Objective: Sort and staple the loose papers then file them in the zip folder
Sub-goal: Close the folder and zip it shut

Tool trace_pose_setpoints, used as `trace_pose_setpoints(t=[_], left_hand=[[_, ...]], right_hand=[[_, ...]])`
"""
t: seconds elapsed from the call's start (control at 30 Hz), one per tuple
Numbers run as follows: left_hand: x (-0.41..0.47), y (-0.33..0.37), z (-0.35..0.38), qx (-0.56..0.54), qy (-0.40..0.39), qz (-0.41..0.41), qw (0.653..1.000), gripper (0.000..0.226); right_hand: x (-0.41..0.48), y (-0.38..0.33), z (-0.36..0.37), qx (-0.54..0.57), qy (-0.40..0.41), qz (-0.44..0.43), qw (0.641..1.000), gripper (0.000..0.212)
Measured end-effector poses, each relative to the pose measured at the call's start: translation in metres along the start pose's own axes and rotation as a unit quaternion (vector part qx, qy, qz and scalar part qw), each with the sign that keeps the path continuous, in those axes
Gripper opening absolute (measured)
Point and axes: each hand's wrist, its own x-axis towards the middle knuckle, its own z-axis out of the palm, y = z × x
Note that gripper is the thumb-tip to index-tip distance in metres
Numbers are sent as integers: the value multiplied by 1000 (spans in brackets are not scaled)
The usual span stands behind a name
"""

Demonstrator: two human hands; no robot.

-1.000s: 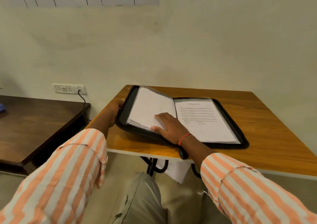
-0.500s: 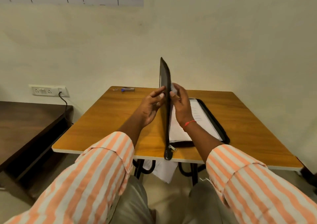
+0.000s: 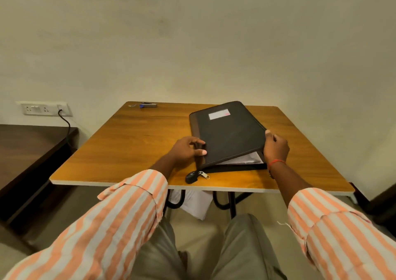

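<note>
**Folder nearly closed, both hands on its edges**

The black zip folder [image 3: 227, 134] lies on the right half of the wooden table [image 3: 128, 146], its spine to the left and a pale label [image 3: 219, 115] on the cover near the far end. The cover is down but not flat: along the near right edge a gap stays open, and white papers [image 3: 244, 159] show inside it between cover and base.

The left hand [image 3: 186, 151] grips the near left corner of the folder, thumb pressed on top of the cover and fingers curled against the spine edge. The right hand [image 3: 276, 149], with a red thread [image 3: 276, 163] at the wrist, holds the right edge of the cover, fingers curled round it.

The zip is undone. Its metal pull [image 3: 203, 174] lies on the table just off the near left corner, beside a black tab.

A stapler [image 3: 148, 105] sits at the far left edge of the table, well apart from the folder. White sheets [image 3: 196, 204] show below the table's near edge. On the wall to the left is a socket plate [image 3: 44, 108] with a dark cable [image 3: 65, 123] plugged in, above a darker table [image 3: 27, 149].
</note>
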Motion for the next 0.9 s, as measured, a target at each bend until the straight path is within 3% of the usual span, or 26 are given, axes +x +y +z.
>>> trace_pose_setpoints(t=[0.13, 0.4, 0.57, 0.73, 0.8, 0.9], left_hand=[[-11, -9, -3, 0, -14, 0, 1000, 46], [-27, -12, -21, 95, -78, 24, 992, 61], [-40, -36, -37, 86, 42, 33, 995, 42], [-38, -46, -48, 54, 35, 15, 998, 33], [-34, -47, -51, 43, 30, 6, 999, 29], [-31, -48, -51, 38, 34, 1, 999, 26]], right_hand=[[1, 21, 2, -136, -29, 24, 990, 34], [-6, 21, 36, -253, -36, 5, 967, 37], [-4, 14, 64, -296, -49, -9, 954, 39], [-4, 13, 75, -350, -20, -14, 936, 39], [-7, 11, 78, -396, 18, -70, 916, 37], [-25, 4, 87, -419, 26, -235, 877, 23]])
